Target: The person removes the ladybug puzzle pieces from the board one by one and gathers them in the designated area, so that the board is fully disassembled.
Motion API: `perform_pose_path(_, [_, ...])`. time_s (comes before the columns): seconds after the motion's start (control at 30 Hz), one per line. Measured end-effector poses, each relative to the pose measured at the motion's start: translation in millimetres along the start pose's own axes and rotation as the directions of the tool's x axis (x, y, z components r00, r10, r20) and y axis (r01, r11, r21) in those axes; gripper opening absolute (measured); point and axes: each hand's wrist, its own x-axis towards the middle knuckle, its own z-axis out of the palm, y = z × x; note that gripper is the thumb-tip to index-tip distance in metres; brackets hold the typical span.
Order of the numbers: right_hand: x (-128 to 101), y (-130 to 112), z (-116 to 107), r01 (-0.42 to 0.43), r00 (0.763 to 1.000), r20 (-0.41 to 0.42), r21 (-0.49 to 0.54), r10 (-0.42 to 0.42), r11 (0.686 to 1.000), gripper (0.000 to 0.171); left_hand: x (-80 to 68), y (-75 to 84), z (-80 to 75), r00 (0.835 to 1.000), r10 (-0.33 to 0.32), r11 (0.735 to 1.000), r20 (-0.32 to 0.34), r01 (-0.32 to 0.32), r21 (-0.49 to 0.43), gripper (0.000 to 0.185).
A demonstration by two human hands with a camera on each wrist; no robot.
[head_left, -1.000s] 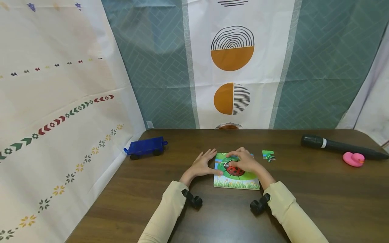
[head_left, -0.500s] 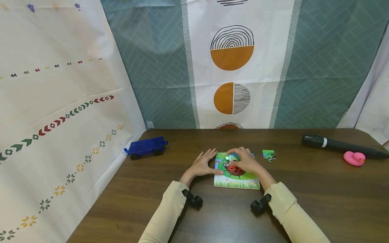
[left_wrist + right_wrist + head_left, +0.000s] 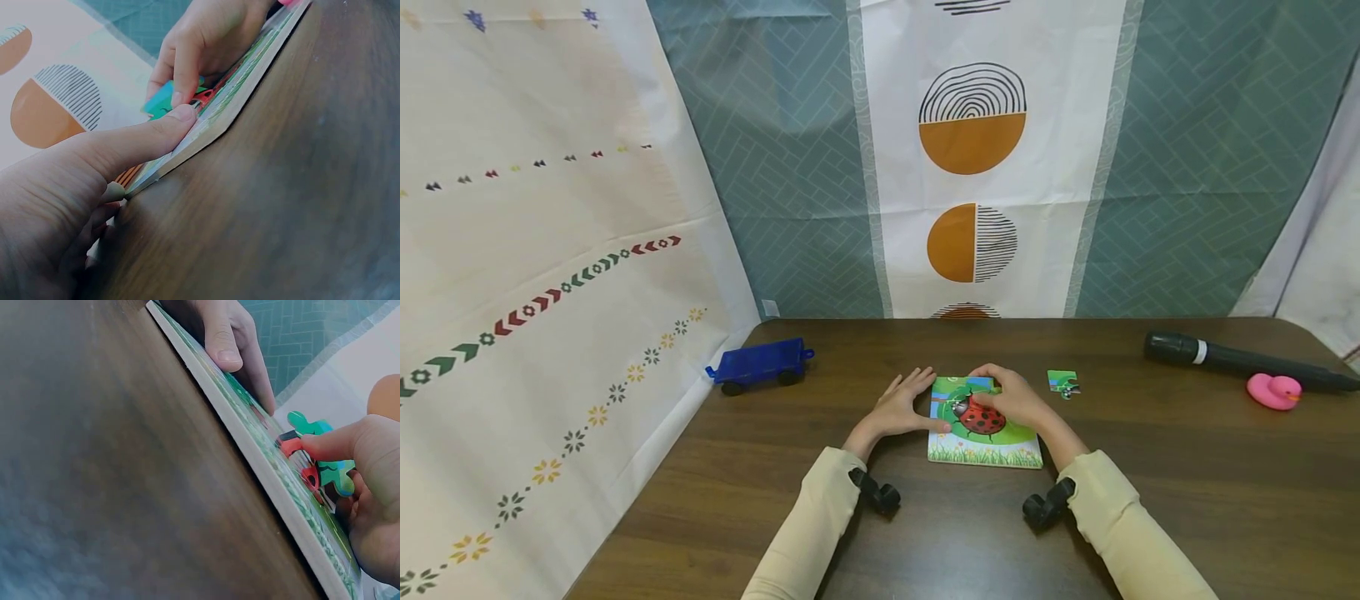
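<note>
A ladybug jigsaw puzzle board [image 3: 985, 455] lies flat on the table. My left hand [image 3: 895, 412] rests at its left side, fingers spread along the edge and thumb pressing on the board's face. Over the upper right of the board, my right hand [image 3: 1019, 402] pinches a green, red and black puzzle piece [image 3: 331, 472] between thumb and fingers. In the right wrist view this piece stands tilted up from the board. Part of it also shows in the left wrist view beneath the right fingers. Another puzzle piece [image 3: 1062, 382] lies loose on the table, right of the board.
A blue toy wagon [image 3: 760, 362] stands at the back left of the brown table [image 3: 1150, 500]. At the far right lie a thick black marker-shaped object [image 3: 1247, 362] and a pink rubber duck [image 3: 1274, 391]. Patterned cloths hang behind and to the left.
My right hand has shifted slightly right over the board with the puzzle piece, uncovering more of the ladybug and upper middle of the board. The left hand has stayed in place.
</note>
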Motion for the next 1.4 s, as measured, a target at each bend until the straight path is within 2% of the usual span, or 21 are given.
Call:
perform_pose_path(0.37, [1.9,4.8,-1.6,-0.005,1.0,-0.017,0.004,0.005,1.0,0.024,1.0,-1.5,-0.1,1.0,0.006,1.0,-0.008,-0.006,-0.006,0.095])
perform_pose_path(0.7, [-0.7,1.7,-4.9,0.032,0.999,0.038,-0.065,-0.029,0.997,0.021,0.5,-1.2,0.9,1.0,0.006,1.0,-0.011,-0.006,-0.001,0.095])
perform_pose_path(0.93, [0.9,2.6,-6.2,0.039,0.999,0.025,-0.09,-0.036,0.995,0.022,0.9,-1.4,0.0,1.0,0.009,1.0,-0.006,-0.009,-0.001,0.095])
perform_pose_path(1.1, [1.1,2.0,-6.1,0.034,0.999,0.018,-0.074,-0.033,0.997,0.023,0.8,-2.3,0.0,1.0,0.005,1.0,-0.008,-0.005,-0.002,0.095])
perform_pose_path(1.4, [1.6,4.0,-5.7,0.024,0.999,-0.037,0.026,-0.023,0.999,0.028,-1.8,1.7,-1.7,1.0,0.017,1.0,0.004,-0.017,-0.015,0.096])
